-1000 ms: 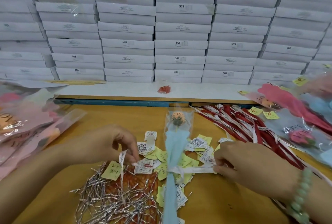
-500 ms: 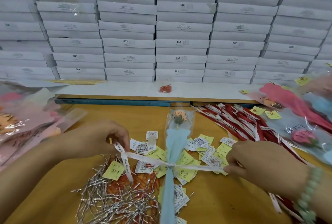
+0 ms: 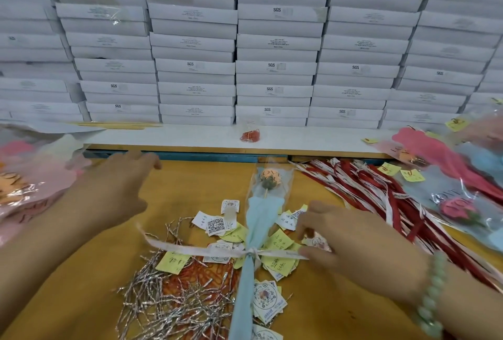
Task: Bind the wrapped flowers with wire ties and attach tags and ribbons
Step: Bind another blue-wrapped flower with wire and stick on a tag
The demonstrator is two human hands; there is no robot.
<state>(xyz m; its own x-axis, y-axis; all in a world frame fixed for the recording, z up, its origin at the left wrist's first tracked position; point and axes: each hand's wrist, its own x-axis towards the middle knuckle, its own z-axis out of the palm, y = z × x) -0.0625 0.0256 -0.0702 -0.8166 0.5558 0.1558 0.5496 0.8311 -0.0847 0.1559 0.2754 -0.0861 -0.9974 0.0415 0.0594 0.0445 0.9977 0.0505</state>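
Now left hand has dropped the tied ribbon, fingers spread; right hand slack beside it.

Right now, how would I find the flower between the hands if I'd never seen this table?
Find the wall of white boxes, then look down to the yellow table before it. One flower lies alone in the middle on scattered tags, head toward the boxes. Only it has a white ribbon knotted across its pale blue wrap; the rest lie in heaps at both sides.
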